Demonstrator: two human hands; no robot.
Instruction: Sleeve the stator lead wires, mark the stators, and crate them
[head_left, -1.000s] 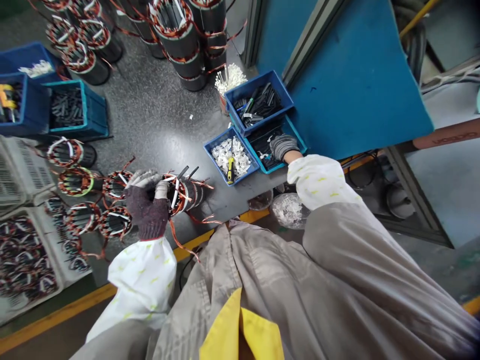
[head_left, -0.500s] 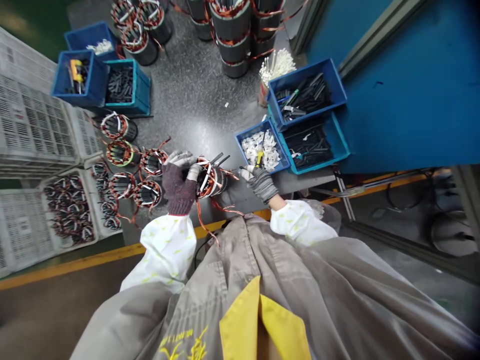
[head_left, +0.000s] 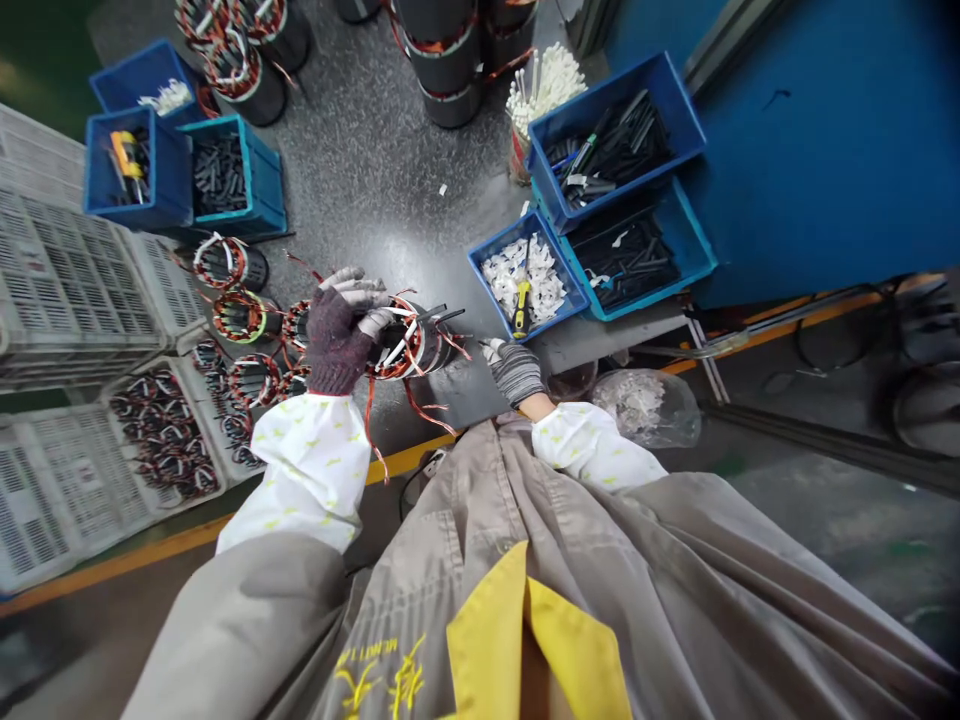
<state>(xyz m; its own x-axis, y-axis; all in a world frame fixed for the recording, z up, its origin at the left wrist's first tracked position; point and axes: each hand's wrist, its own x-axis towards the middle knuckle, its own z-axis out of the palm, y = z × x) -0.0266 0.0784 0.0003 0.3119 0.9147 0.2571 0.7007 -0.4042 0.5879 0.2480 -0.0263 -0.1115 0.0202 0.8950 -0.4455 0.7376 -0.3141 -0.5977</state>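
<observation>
At a speckled grey workbench point(head_left: 390, 170) on a factory floor, seen from the worker's own head camera, a gloved left hand point(head_left: 339, 335) grips a wound motor stator point(head_left: 411, 350) lying on its side, copper leads and white sleeving trailing from its end. The grey-tipped fingers point(head_left: 351, 287) spread across the top of the stator, and the pale thumb point(head_left: 376, 322) presses against its windings. Just right of the stator, the right hand point(head_left: 516, 372) hovers apart from it, fingers point(head_left: 491, 349) drawn close together; whether they pinch anything is too small to tell. That hand sits nearest a blue tray point(head_left: 480, 262) of white pieces, where a yellow-handled tool point(head_left: 521, 308) lies. Beside the tray stand a teal tray point(head_left: 686, 270) and a blue crate point(head_left: 660, 75), both of black sleeves. More stators point(head_left: 240, 317) stand in a row to the left.
</observation>
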